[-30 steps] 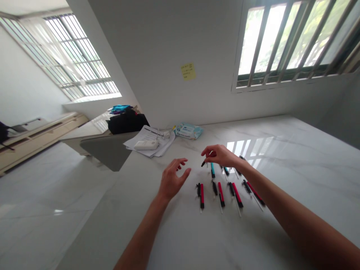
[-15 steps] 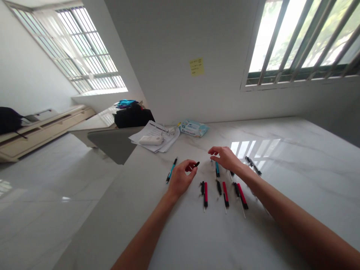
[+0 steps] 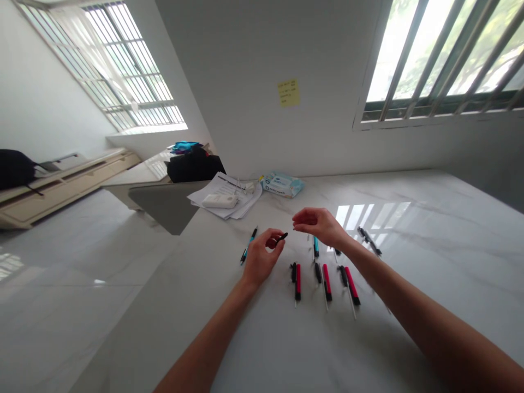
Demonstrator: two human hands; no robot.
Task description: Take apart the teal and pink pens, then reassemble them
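My left hand (image 3: 264, 255) is closed on a small black pen part (image 3: 282, 237), its tip pointing right. To the right, my right hand (image 3: 320, 225) pinches thumb and fingers together around something too small to make out. A gap separates the two hands. A whole blue and black pen (image 3: 249, 245) lies left of my left hand. Beneath my right hand rests a blue pen barrel (image 3: 315, 246) with a thin refill beside it. Nearer me lie red pen barrels, at left (image 3: 298, 282), middle (image 3: 327, 283) and right (image 3: 352, 286), each beside a black part and a pale refill.
Black pen parts (image 3: 369, 240) lie at the right on the white marbled table (image 3: 262, 338). Towards the wall are papers (image 3: 221, 185) with a white device (image 3: 220, 201) on them, and a wipes packet (image 3: 282, 184). A yellow note (image 3: 289, 92) is on the wall.
My right hand has moved left, towards my left hand, and its fingers have drawn together. The left hand still holds the black pen part, with little movement.
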